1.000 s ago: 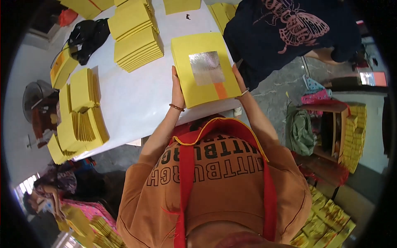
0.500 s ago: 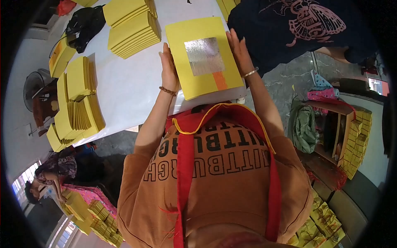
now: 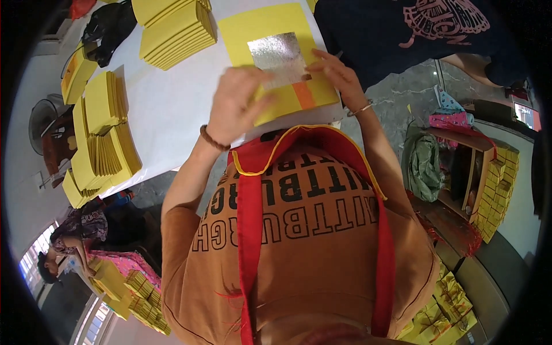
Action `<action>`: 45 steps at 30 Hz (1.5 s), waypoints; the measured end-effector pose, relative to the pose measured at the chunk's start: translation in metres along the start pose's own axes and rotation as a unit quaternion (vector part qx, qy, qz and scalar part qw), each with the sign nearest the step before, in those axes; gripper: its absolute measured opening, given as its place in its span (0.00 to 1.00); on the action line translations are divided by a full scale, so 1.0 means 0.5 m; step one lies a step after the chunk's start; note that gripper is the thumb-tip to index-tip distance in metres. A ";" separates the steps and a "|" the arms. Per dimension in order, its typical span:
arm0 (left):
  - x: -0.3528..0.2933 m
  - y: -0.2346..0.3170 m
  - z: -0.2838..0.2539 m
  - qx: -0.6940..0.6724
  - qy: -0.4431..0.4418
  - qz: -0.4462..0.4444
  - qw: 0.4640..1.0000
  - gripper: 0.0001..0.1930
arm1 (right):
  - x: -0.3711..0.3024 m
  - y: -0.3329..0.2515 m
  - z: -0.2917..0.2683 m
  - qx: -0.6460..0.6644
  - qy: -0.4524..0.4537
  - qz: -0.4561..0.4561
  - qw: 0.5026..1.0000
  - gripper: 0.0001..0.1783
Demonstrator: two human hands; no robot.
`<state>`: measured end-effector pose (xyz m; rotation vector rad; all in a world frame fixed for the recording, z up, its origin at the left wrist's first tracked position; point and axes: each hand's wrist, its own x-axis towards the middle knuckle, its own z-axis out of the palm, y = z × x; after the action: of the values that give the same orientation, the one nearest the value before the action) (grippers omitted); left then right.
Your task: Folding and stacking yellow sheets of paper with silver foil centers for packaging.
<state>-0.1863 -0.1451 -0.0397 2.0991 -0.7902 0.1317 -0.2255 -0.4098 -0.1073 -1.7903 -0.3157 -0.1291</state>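
A stack of yellow paper (image 3: 238,34) lies on the white table in front of me, with a silver foil square (image 3: 279,52) and an orange strip (image 3: 303,95) on its top sheet. My left hand (image 3: 236,100) is over the lower left part of the paper; motion smears its fingers, so their grip is unclear. At the right edge my right hand (image 3: 345,83) reaches in over the sheet, fingers stretched and apart, tips near the foil's right side. Whether those tips press the paper is hard to see.
Folded yellow paper stacks (image 3: 178,37) stand at the table's far side, with more yellow bundles (image 3: 103,138) along its left edge. A black plastic bag (image 3: 109,31) lies at the far left. Someone in a dark shirt (image 3: 368,40) is close by the table's right side.
My left hand has left the paper's left edge and come inward over its lower part. My right hand's fingers have shifted from the right edge onto the sheet.
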 end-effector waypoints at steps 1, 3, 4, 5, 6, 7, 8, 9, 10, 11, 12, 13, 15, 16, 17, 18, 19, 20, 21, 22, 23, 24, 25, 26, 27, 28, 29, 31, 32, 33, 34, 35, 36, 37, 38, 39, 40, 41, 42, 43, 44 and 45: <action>-0.002 0.033 0.001 0.045 -0.069 0.084 0.993 0.17 | -0.006 -0.014 0.006 -0.029 -0.023 0.013 0.999 0.23; -0.010 0.047 0.014 0.089 -0.137 0.167 0.972 0.16 | -0.015 -0.013 0.015 -0.057 -0.046 0.026 0.997 0.21; -0.011 0.043 0.022 0.103 -0.142 0.172 0.969 0.16 | -0.016 -0.006 0.019 -0.030 -0.024 0.016 0.999 0.22; -0.011 0.040 0.026 0.118 -0.146 0.177 0.966 0.17 | -0.016 -0.002 0.022 -0.004 -0.002 0.005 1.000 0.23; -0.011 0.039 0.026 0.119 -0.147 0.178 0.966 0.17 | -0.015 0.000 0.022 -0.003 0.000 0.005 1.000 0.23; -0.008 0.041 0.026 0.108 -0.152 0.173 0.967 0.15 | -0.016 0.002 0.022 0.030 0.006 0.011 0.999 0.25; -0.005 0.042 0.026 0.098 -0.156 0.167 0.969 0.13 | -0.016 0.002 0.022 0.063 0.012 0.017 0.998 0.27; -0.003 0.039 0.026 0.098 -0.157 0.170 0.968 0.13 | -0.015 0.000 0.022 0.062 0.015 0.016 0.998 0.27; -0.001 0.035 0.026 0.064 -0.155 0.144 0.975 0.11 | -0.014 -0.004 0.023 0.076 0.017 0.034 0.996 0.30; 0.000 0.033 0.027 0.031 -0.153 0.118 0.981 0.09 | -0.013 -0.006 0.023 0.091 0.020 0.051 0.994 0.32; 0.001 0.034 0.029 0.031 -0.154 0.120 0.980 0.09 | -0.015 -0.005 0.025 0.090 0.022 0.050 0.994 0.32; 0.005 0.034 0.030 -0.013 -0.163 0.059 0.985 0.07 | -0.015 -0.001 0.027 0.093 0.023 0.049 0.994 0.34; 0.012 0.035 0.029 -0.055 -0.172 0.002 0.983 0.06 | -0.017 0.007 0.029 0.094 0.026 0.046 0.994 0.35; 0.015 0.037 0.028 -0.066 -0.180 -0.021 0.981 0.05 | -0.018 0.010 0.030 0.120 0.019 0.050 0.991 0.35; 0.018 0.037 0.026 -0.076 -0.187 -0.044 0.978 0.05 | -0.019 0.012 0.030 0.146 0.011 0.055 0.988 0.35; 0.021 0.035 0.026 -0.076 -0.187 -0.041 0.978 0.05 | -0.018 0.015 0.029 0.144 0.013 0.053 0.988 0.35; 0.022 0.033 0.025 -0.078 -0.194 -0.042 0.977 0.05 | -0.018 0.016 0.030 0.128 0.014 0.054 0.990 0.35; 0.022 0.030 0.024 -0.081 -0.201 -0.044 0.975 0.06 | -0.017 0.016 0.031 0.112 0.016 0.056 0.992 0.35; 0.022 0.026 0.024 -0.081 -0.201 -0.042 0.975 0.06 | -0.017 0.015 0.031 0.111 0.017 0.055 0.992 0.35; 0.023 0.020 0.024 -0.108 -0.220 -0.074 0.967 0.06 | -0.017 0.013 0.031 0.125 0.017 0.065 0.990 0.35; 0.024 0.016 0.024 -0.135 -0.238 -0.105 0.956 0.08 | -0.017 0.012 0.032 0.139 0.016 0.074 0.987 0.36; 0.026 0.013 0.024 -0.134 -0.237 -0.105 0.956 0.08 | -0.017 0.012 0.033 0.139 0.017 0.074 0.987 0.36; 0.028 0.009 0.025 -0.151 -0.245 -0.116 0.951 0.07 | -0.019 0.013 0.035 0.154 0.023 0.075 0.985 0.36; 0.030 0.008 0.025 -0.168 -0.252 -0.128 0.945 0.07 | -0.020 0.014 0.036 0.168 0.028 0.076 0.982 0.36; 0.034 0.008 0.024 -0.168 -0.252 -0.127 0.944 0.07 | -0.019 0.015 0.037 0.168 0.029 0.076 0.982 0.36; 0.041 0.010 0.020 -0.179 -0.271 -0.151 0.934 0.07 | -0.018 0.016 0.039 0.167 0.041 0.066 0.983 0.35; 0.045 0.011 0.018 -0.190 -0.290 -0.175 0.922 0.07 | -0.017 0.017 0.040 0.166 0.053 0.055 0.983 0.35; 0.051 0.003 0.018 -0.204 -0.294 -0.176 0.917 0.07 | -0.019 0.017 0.039 0.175 0.045 0.067 0.981 0.34; 0.052 0.000 0.017 -0.217 -0.298 -0.177 0.913 0.07 | -0.020 0.017 0.039 0.184 0.036 0.079 0.979 0.34; 0.054 -0.001 0.014 -0.217 -0.298 -0.177 0.912 0.07 | -0.021 0.017 0.040 0.185 0.037 0.079 0.979 0.34; 0.057 0.000 0.010 -0.221 -0.306 -0.184 0.908 0.07 | -0.024 0.016 0.040 0.195 0.037 0.088 0.976 0.33; 0.059 0.000 0.008 -0.225 -0.313 -0.191 0.903 0.08 | -0.026 0.016 0.040 0.205 0.038 0.097 0.973 0.31; 0.060 -0.002 0.009 -0.225 -0.314 -0.191 0.902 0.08 | -0.027 0.020 0.037 0.206 0.039 0.098 0.973 0.31; 0.062 -0.006 0.008 -0.239 -0.313 -0.209 0.895 0.08 | -0.024 0.024 0.031 0.169 0.021 0.054 0.984 0.25; 0.063 -0.008 0.008 -0.253 -0.311 -0.228 0.887 0.08 | -0.023 0.027 0.027 0.131 0.002 0.010 0.991 0.20; 0.064 -0.009 0.007 -0.252 -0.310 -0.228 0.888 0.08 | -0.024 0.028 0.027 0.132 0.001 0.009 0.991 0.20; 0.066 -0.010 0.007 -0.260 -0.307 -0.233 0.885 0.08 | -0.025 0.023 0.026 0.089 0.005 0.044 0.995 0.17; 0.068 -0.012 0.006 -0.267 -0.303 -0.239 0.883 0.09 | -0.024 0.019 0.024 0.046 0.008 0.078 0.996 0.20; 0.069 -0.015 0.006 -0.267 -0.302 -0.239 0.883 0.09 | -0.022 0.018 0.022 0.046 0.007 0.077 0.996 0.20; 0.069 -0.018 0.005 -0.259 -0.309 -0.234 0.885 0.09 | -0.020 0.018 0.021 0.069 0.011 0.090 0.993 0.20; 0.068 -0.020 0.003 -0.252 -0.315 -0.229 0.886 0.10 | -0.017 0.018 0.020 0.092 0.015 0.103 0.990 0.20; 0.067 -0.018 0.002 -0.251 -0.313 -0.230 0.887 0.10 | -0.015 0.016 0.022 0.093 0.012 0.102 0.990 0.20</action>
<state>-0.1547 -0.1582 -0.0345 1.7532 -0.5693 -0.9535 -0.2310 -0.4020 -0.1195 -1.6243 -0.1211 0.0223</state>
